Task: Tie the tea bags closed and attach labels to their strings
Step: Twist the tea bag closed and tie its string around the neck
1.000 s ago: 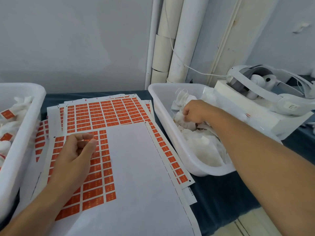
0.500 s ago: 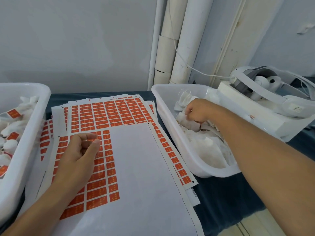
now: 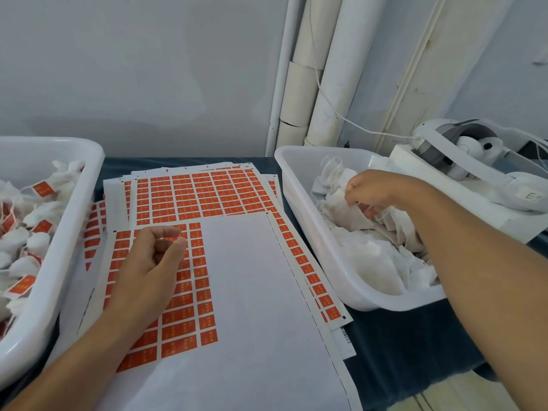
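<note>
Tea bags (image 3: 370,232), white and still without labels, lie in a heap in the white plastic tub (image 3: 299,185) at the right side of the bench, near its back edge. The right hand (image 3: 373,192) reaches into this tub, and its curled fingers pinch one tea bag at the top of the heap. The left hand (image 3: 148,268) hovers over the label sheet (image 3: 252,292) in the middle of the bench; its thumb and forefinger pinch a small orange label (image 3: 170,239), with the other fingers curled in. On this sheet orange labels remain only in the left columns. More label sheets (image 3: 201,194) lie under it toward the back edge. At the left edge a second white tub (image 3: 59,262) holds tied tea bags (image 3: 35,221) with orange labels. A white headset (image 3: 474,161) rests on a box at the back right corner.
</note>
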Demonstrator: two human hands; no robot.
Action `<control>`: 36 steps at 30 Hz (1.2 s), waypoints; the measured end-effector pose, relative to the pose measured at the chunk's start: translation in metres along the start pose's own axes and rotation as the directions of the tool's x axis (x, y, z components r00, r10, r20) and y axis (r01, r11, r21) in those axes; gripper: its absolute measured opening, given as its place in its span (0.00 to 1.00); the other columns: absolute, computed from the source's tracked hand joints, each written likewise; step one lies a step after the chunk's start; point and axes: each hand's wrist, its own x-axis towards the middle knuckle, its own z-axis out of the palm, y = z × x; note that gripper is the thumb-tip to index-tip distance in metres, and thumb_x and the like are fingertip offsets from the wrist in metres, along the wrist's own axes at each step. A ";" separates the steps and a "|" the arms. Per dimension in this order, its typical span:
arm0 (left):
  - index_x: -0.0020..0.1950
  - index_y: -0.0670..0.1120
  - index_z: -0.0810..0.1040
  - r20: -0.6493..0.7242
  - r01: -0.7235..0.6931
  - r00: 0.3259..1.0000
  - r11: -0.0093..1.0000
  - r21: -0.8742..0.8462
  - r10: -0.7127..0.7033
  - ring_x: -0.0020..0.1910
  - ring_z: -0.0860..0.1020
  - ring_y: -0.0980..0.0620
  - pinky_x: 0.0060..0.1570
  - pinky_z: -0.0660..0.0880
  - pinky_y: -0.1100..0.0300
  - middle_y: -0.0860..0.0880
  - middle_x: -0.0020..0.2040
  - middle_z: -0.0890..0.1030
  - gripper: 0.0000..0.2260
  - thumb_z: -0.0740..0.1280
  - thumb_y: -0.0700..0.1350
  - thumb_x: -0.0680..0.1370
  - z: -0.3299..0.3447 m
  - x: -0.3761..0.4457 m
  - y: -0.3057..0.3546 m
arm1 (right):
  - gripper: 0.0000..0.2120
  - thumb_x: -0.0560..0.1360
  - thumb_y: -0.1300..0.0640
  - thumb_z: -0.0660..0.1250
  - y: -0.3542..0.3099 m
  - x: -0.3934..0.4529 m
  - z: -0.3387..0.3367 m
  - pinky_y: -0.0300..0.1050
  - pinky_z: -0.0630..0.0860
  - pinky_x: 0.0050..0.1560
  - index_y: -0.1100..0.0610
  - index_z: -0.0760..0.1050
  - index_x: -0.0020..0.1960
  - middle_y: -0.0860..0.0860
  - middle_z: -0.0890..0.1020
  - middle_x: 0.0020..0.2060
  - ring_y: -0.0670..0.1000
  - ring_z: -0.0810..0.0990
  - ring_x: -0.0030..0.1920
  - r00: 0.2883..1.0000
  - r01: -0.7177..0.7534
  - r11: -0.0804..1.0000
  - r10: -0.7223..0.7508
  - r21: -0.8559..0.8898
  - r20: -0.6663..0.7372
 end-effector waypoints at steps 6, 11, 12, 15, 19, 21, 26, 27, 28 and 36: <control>0.55 0.61 0.72 0.006 0.005 1.000 1.000 -0.011 -0.005 0.46 0.82 0.56 0.37 0.72 0.68 0.63 0.51 0.80 0.06 0.62 0.60 0.81 0.000 0.000 0.002 | 0.01 0.74 0.59 0.64 0.008 0.005 0.003 0.51 0.76 0.45 0.57 0.73 0.43 0.56 0.73 0.44 0.56 0.74 0.44 0.985 0.125 0.893 -0.059 0.433 -0.162; 0.55 0.62 0.72 -0.002 -0.005 1.000 0.999 -0.037 0.005 0.48 0.81 0.57 0.39 0.70 0.68 0.65 0.51 0.78 0.06 0.62 0.61 0.80 -0.001 -0.004 0.006 | 0.05 0.75 0.61 0.60 -0.027 -0.013 0.006 0.51 0.71 0.46 0.54 0.73 0.45 0.54 0.73 0.42 0.55 0.72 0.44 0.935 0.333 0.577 -0.101 0.746 -0.340; 0.55 0.62 0.72 -0.003 -0.013 1.000 0.999 -0.045 0.013 0.48 0.80 0.57 0.40 0.70 0.68 0.65 0.51 0.78 0.08 0.62 0.62 0.79 -0.002 -0.006 0.008 | 0.08 0.77 0.62 0.59 -0.039 -0.021 0.006 0.52 0.73 0.49 0.55 0.75 0.50 0.56 0.76 0.47 0.56 0.76 0.48 0.928 0.365 0.496 -0.123 0.788 -0.353; 0.56 0.64 0.73 -0.019 -0.067 0.998 0.994 -0.086 0.065 0.48 0.82 0.58 0.40 0.73 0.71 0.65 0.49 0.80 0.13 0.63 0.65 0.74 -0.005 -0.010 0.013 | 0.14 0.78 0.61 0.57 -0.083 -0.051 0.006 0.54 0.75 0.53 0.58 0.76 0.59 0.60 0.80 0.59 0.59 0.79 0.59 0.903 0.412 0.220 -0.227 0.885 -0.364; 0.57 0.60 0.76 -0.046 -0.196 0.981 0.966 -0.168 0.191 0.54 0.80 0.63 0.40 0.76 0.76 0.66 0.52 0.81 0.12 0.66 0.61 0.76 -0.008 -0.018 0.020 | 0.13 0.72 0.61 0.61 -0.140 -0.091 0.020 0.52 0.78 0.48 0.59 0.81 0.52 0.57 0.83 0.49 0.57 0.83 0.48 0.827 0.252 -0.101 -0.494 0.962 -0.268; 0.57 0.57 0.77 -0.065 -0.243 0.970 0.943 -0.229 0.234 0.55 0.81 0.59 0.46 0.76 0.75 0.63 0.53 0.82 0.11 0.67 0.59 0.78 -0.010 -0.021 0.026 | 0.14 0.69 0.60 0.63 -0.164 -0.098 0.046 0.51 0.79 0.49 0.61 0.82 0.50 0.58 0.83 0.46 0.57 0.83 0.44 0.812 0.039 -0.181 -0.568 0.983 -0.137; 0.59 0.53 0.77 -0.147 -0.314 0.949 0.886 -0.340 0.280 0.55 0.82 0.52 0.55 0.80 0.62 0.58 0.53 0.82 0.17 0.63 0.62 0.78 -0.020 -0.026 0.038 | 0.16 0.78 0.57 0.58 -0.190 -0.095 0.139 0.51 0.78 0.58 0.60 0.77 0.62 0.57 0.81 0.51 0.57 0.77 0.56 0.860 -0.093 -0.105 -0.510 0.990 0.026; 0.61 0.52 0.77 -0.147 -0.309 0.951 0.881 -0.359 0.273 0.56 0.82 0.51 0.57 0.80 0.59 0.56 0.55 0.82 0.20 0.62 0.63 0.77 -0.022 -0.026 0.039 | 0.17 0.78 0.56 0.58 -0.190 -0.094 0.153 0.55 0.76 0.64 0.59 0.77 0.63 0.58 0.82 0.55 0.57 0.78 0.60 0.868 -0.082 -0.082 -0.496 0.993 0.031; 0.63 0.51 0.76 -0.144 -0.288 0.957 0.882 -0.373 0.251 0.57 0.82 0.50 0.59 0.80 0.56 0.54 0.57 0.82 0.22 0.61 0.64 0.76 -0.023 -0.025 0.038 | 0.17 0.79 0.56 0.59 -0.190 -0.094 0.165 0.59 0.75 0.66 0.57 0.77 0.64 0.58 0.82 0.59 0.58 0.79 0.63 0.877 -0.071 -0.061 -0.479 0.996 0.034; 0.57 0.52 0.79 -0.209 -0.227 0.966 0.892 -0.390 0.155 0.54 0.82 0.56 0.49 0.81 0.66 0.58 0.51 0.83 0.08 0.69 0.53 0.80 -0.022 -0.012 0.034 | 0.12 0.82 0.53 0.59 -0.186 -0.096 0.196 0.59 0.80 0.61 0.48 0.79 0.60 0.53 0.83 0.59 0.60 0.80 0.64 0.896 0.063 0.120 -0.445 0.991 -0.003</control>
